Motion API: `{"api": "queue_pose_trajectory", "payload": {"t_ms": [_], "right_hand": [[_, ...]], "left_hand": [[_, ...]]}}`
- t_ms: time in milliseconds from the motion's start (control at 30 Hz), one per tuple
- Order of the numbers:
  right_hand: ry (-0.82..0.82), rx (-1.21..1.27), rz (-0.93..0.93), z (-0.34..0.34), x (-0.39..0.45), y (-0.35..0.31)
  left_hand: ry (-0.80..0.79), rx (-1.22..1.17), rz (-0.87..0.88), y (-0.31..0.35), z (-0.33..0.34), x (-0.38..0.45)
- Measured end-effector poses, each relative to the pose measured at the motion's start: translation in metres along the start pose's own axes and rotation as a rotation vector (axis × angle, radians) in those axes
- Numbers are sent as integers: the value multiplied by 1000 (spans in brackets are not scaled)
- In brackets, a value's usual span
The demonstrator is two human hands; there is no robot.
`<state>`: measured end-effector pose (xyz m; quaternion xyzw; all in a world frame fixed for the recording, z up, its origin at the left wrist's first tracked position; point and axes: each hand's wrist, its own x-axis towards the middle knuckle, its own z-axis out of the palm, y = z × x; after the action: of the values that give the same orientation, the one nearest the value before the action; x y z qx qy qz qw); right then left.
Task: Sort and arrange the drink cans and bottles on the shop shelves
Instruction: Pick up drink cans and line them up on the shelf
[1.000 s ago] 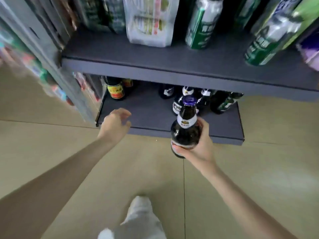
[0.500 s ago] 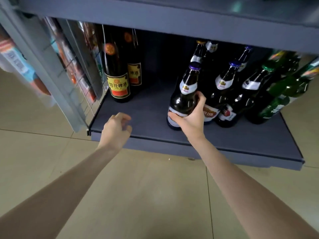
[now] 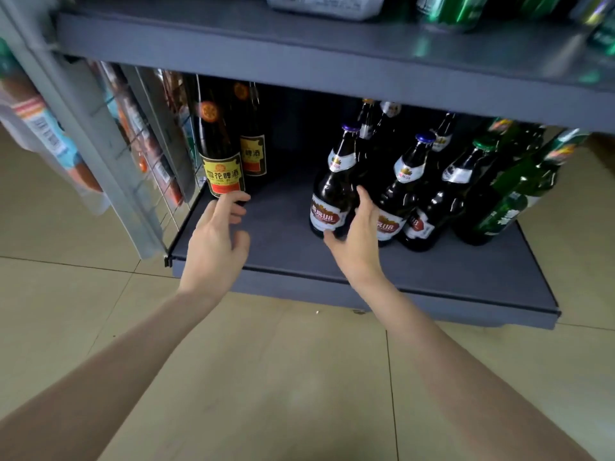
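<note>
On the bottom shelf (image 3: pixel 366 261), the blue-capped brown bottle (image 3: pixel 332 194) stands at two o'clock, the right hand (image 3: pixel 357 241) loose-fingered against its side, gripping nothing. At ten o'clock the left hand (image 3: pixel 216 241), fingers relaxed, nears the yellow-labelled bottle (image 3: pixel 221 161); better to grasp low and slide it upright.

bottom shelf (image 3: pixel 286 227): sitting under upper shelf (image 3: pixel 299 51)
tall bottles (image 3: pixel 221 151): standing at left end, one behind the other
short bottles (image 3: pixel 392 181): clustering right of the gap, rows running front to back
cans (image 3: pixel 446 8): standing on upper shelf
</note>
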<state>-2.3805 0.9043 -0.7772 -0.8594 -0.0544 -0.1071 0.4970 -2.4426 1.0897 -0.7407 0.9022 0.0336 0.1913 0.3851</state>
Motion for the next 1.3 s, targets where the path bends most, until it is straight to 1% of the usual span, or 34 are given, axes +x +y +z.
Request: {"api": "queue_pose_trajectory", "payload": {"t_ms": [100, 167, 233, 333, 400, 433, 500, 567, 600, 667, 733, 800, 867, 967, 1067, 1200, 1300], "right_hand": [[14, -49, -147, -45, -33, -11], [82, -90, -266, -85, -40, -23], [150, -112, -398, -127, -38, -45], [189, -142, -571, -179, -31, -81], [200, -142, -622, -198, -22, -102], [204, -139, -627, -205, -17, -111], [202, -141, -615, -211, -2, -127], [167, -169, -566, -211, 16, -139], [153, -183, -525, -210, 26, -142], [126, -166, -424, -206, 47, -149], [104, -107, -328, -200, 68, -158], [127, -93, -306, -193, 90, -168], [147, -77, -265, -184, 113, -179], [152, -76, -185, -169, 136, -185], [224, -115, -161, -162, 143, -186], [315, -136, -111, -172, 144, -180], [374, -197, -33, -192, 146, -170]], "left_hand": [[74, 24, 128, 29, -16, 3], [121, 63, 245, 51, -29, 7], [187, 107, 324, 77, -42, 14], [262, 130, 390, 114, -61, 27], [305, 146, 391, 131, -69, 39], [313, 153, 360, 138, -73, 45], [264, 204, 242, 146, -76, 57], [114, 345, 110, 146, -77, 71], [25, 412, 73, 146, -79, 76], [-120, 498, 39, 148, -87, 86], [-265, 596, 41, 156, -99, 96], [-403, 680, 40, 165, -107, 101], [-487, 707, 25, 172, -111, 105], [-539, 713, 13, 174, -112, 104], [-517, 729, 0, 177, -115, 102], [-525, 763, -5, 181, -116, 106], [-519, 794, 6, 180, -117, 111]]}}
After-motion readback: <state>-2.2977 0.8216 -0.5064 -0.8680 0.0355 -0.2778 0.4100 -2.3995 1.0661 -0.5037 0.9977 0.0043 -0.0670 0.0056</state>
